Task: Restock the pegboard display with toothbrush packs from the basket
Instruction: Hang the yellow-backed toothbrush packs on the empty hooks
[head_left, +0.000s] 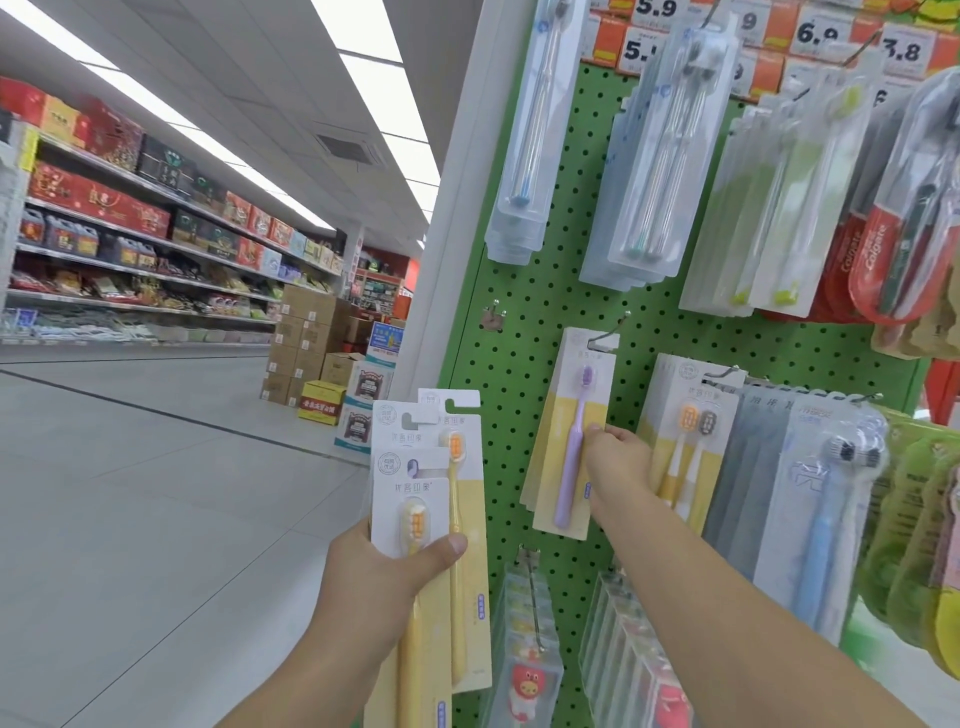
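Right hand (615, 462) pinches the hung purple pack (569, 436) mid-frame; left hand (384, 577) clamps spare packs (431, 467) (light, stiff card; hold edges).

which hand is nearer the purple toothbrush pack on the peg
Right. The right hand grips the purple toothbrush pack at its right edge; the left hand is lower left, holding yellow toothbrush packs.
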